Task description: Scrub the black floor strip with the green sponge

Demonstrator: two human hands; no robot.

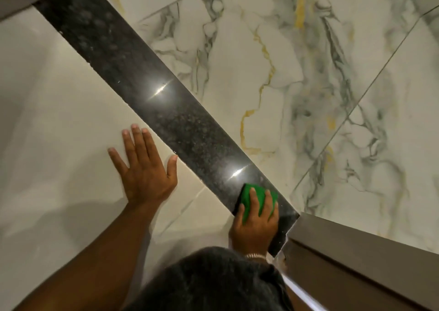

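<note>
1. Beside the door frame (356,251), the right hand (255,225) presses fingers flat on the green sponge (251,196), a soft, light pad best held from above.
2. Sponge lies on the black floor strip's (166,111) near end.
3. Farther off, the left hand (145,168) lies splayed, empty, on pale tile (59,120).

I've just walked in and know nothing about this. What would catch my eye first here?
A glossy black floor strip runs diagonally from upper left to lower right, between plain cream tiles and marble tiles veined in grey and gold. Near its lower end the right hand presses a bright green sponge flat onto it, beside a brown door frame. The left hand lies spread on the cream tile.
</note>
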